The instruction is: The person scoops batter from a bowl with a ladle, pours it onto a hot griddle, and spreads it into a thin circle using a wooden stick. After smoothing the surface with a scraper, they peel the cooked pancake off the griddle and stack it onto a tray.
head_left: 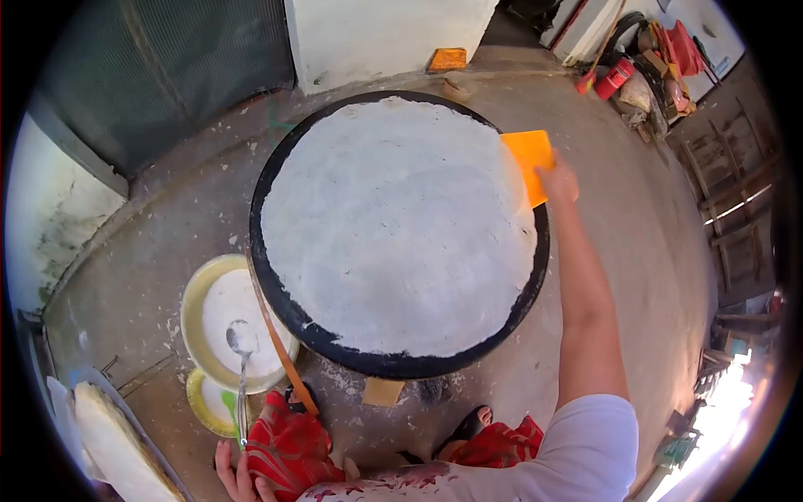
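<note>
Currently your right hand [559, 177] grips the orange scraper [527, 166], fingers closed on its outer edge, at the upper right of the round black griddle [393, 366]; the scraper lies over the rim and meets the edge of the white layer [393, 226]. Surface: the layer covers most of the griddle, pale and matte, with small specks and faint streaks; its border is uneven, and the black rim shows all around, with ragged patches at the lower left. Your left hand [241, 480] is at the bottom of the view, near the handle end of the metal ladle [242, 345] and beside red patterned fabric [288, 443]; you cannot tell from this view whether it grips anything. The ladle's bowl rests in white mixture inside the large bowl [192, 322], left of the griddle, and a long brown strip [280, 343] slants between the two. A smaller yellow bowl [197, 400], with a green utensil [229, 402], sits just below. Room: grey-brown concrete floor [644, 276] with pale spots; white wall [376, 42] beyond the griddle, an orange block [447, 59] at its foot; dark ribbed panel [192, 75] at upper left; red canister [616, 79] among piled items at upper right; bright light at lower right.
</note>
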A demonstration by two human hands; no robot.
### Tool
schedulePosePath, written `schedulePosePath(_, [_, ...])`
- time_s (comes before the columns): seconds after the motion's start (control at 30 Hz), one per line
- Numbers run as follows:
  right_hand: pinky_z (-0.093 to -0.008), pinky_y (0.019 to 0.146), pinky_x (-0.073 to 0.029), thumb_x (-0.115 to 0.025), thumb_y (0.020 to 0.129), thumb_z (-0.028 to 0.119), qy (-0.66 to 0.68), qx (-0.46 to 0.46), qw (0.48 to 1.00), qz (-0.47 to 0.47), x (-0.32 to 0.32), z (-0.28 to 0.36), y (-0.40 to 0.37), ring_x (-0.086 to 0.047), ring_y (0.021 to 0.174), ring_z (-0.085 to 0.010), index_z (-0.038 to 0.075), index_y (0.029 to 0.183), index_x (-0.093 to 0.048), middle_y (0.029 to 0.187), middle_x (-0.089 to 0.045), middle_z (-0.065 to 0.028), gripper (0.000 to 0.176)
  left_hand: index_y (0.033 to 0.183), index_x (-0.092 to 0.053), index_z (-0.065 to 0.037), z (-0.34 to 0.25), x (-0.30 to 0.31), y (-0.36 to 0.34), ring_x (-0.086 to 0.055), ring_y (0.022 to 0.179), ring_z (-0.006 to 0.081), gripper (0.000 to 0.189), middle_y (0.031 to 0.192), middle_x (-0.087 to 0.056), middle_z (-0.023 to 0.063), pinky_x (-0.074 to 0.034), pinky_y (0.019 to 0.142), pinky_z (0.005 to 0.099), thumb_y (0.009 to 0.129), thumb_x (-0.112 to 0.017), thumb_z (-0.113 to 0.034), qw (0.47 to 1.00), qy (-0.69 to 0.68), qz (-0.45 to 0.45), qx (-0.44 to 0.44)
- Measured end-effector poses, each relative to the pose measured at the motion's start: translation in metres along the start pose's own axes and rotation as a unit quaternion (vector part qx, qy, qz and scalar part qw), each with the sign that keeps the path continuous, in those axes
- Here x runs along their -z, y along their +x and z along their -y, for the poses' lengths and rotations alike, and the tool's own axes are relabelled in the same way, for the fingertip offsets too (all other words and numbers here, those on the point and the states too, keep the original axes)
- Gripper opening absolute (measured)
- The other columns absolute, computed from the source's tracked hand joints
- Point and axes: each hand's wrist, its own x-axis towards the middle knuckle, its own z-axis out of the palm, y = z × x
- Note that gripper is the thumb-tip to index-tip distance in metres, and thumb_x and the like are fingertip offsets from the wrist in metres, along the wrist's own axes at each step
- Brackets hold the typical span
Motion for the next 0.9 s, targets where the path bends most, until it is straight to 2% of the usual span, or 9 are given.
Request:
schedulePosePath(0.07, [-0.0393,0.081,-0.045,-0.058,0.075,0.030,-0.068,-0.093,0.993,0.000,-0.004,0.008,0.031,-0.054,0.102,-0.0218,0.029,0.128,-0.035,0.108,-0.057,-0.0069,0.058,0.114,-0.048,0.004,0.002,-0.005,0.010,-0.039,0.112,0.0389,0.037,0.124,-0.038,0.0241,-0.031,0.093,0.0420,0.088,-0.040,-0.020,1.000,0.006,-0.006,0.002])
schedulePosePath(0.2, [-0.0383,0.080,-0.045,-0.057,0.075,0.027,-0.078,-0.040,0.996,-0.027,-0.013,0.044,0.065,-0.054,0.101,-0.0219,0.029,0.127,-0.038,0.109,-0.057,-0.0053,0.055,0.111,-0.050,0.005,0.004,-0.013,0.023,-0.041,0.110,0.0398,0.034,0.123,-0.039,0.0250,-0.033,0.092,0.0424,0.087,-0.041,-0.018,1.000,0.012,0.005,0.010])
schedulePosePath(0.3, [-0.0373,0.080,-0.045,-0.057,0.074,0.026,-0.083,0.034,0.995,-0.032,-0.031,0.087,0.093,-0.054,0.100,-0.0223,0.030,0.125,-0.040,0.110,-0.056,-0.0056,0.054,0.109,-0.051,0.005,0.005,-0.018,0.034,-0.042,0.109,0.0402,0.034,0.121,-0.040,0.0261,-0.033,0.091,0.0438,0.087,-0.041,-0.019,1.000,0.008,-0.006,0.015])
schedulePosePath(0.4, [-0.0359,0.082,-0.044,-0.058,0.074,0.024,-0.049,0.154,0.985,-0.059,-0.051,0.136,0.116,-0.054,0.100,-0.0226,0.030,0.123,-0.042,0.109,-0.056,-0.0061,0.052,0.109,-0.051,0.005,0.006,-0.020,0.039,-0.042,0.109,0.0400,0.036,0.120,-0.042,0.0257,-0.033,0.092,0.0449,0.086,-0.042,-0.021,1.000,0.005,-0.008,0.025])
schedulePosePath(0.5, [-0.0347,0.086,-0.041,-0.061,0.072,0.018,0.000,0.252,0.967,-0.026,-0.061,0.204,0.113,-0.050,0.104,-0.0243,0.031,0.124,-0.041,0.112,-0.053,-0.0092,0.057,0.108,-0.052,0.005,0.010,-0.020,0.040,-0.042,0.109,0.0400,0.036,0.119,-0.043,0.0248,-0.032,0.092,0.0456,0.085,-0.043,-0.021,0.999,0.031,0.011,0.029])
schedulePosePath(0.57, [-0.0344,0.086,-0.041,-0.061,0.072,0.012,0.062,0.351,0.934,-0.037,-0.068,0.248,0.101,-0.050,0.103,-0.0252,0.029,0.122,-0.045,0.111,-0.054,-0.0103,0.056,0.105,-0.054,0.005,0.009,-0.022,0.038,-0.042,0.109,0.0402,0.035,0.119,-0.044,0.0239,-0.032,0.093,0.0453,0.085,-0.044,-0.022,0.998,0.036,-0.008,0.046])
schedulePosePath(0.63, [-0.0341,0.087,-0.041,-0.061,0.071,0.007,0.087,0.393,0.916,0.008,-0.068,0.297,0.080,-0.051,0.102,-0.0256,0.025,0.119,-0.049,0.110,-0.054,-0.0103,0.052,0.104,-0.054,0.005,0.011,-0.021,0.039,-0.042,0.109,0.0402,0.035,0.118,-0.044,0.0238,-0.032,0.092,0.0452,0.085,-0.044,-0.023,0.998,0.036,-0.003,0.049])
schedulePosePath(0.77, [-0.0325,0.090,-0.040,-0.060,0.069,0.001,0.232,0.580,0.779,0.054,-0.083,0.378,0.018,-0.051,0.101,-0.0259,0.020,0.114,-0.053,0.110,-0.055,-0.0105,0.050,0.101,-0.056,0.005,0.009,-0.018,0.036,-0.042,0.109,0.0396,0.035,0.117,-0.045,0.0234,-0.033,0.092,0.0441,0.085,-0.045,-0.025,0.997,0.030,-0.007,0.066])
schedulePosePath(0.9, [-0.0341,0.089,-0.041,-0.061,0.064,-0.003,0.221,0.694,0.649,0.220,-0.069,0.430,-0.089,-0.050,0.101,-0.0259,0.020,0.110,-0.056,0.109,-0.056,-0.0081,0.052,0.101,-0.056,0.004,0.009,-0.012,0.031,-0.043,0.109,0.0390,0.035,0.117,-0.046,0.0223,-0.033,0.092,0.0437,0.085,-0.045,-0.026,0.997,0.022,-0.010,0.069])
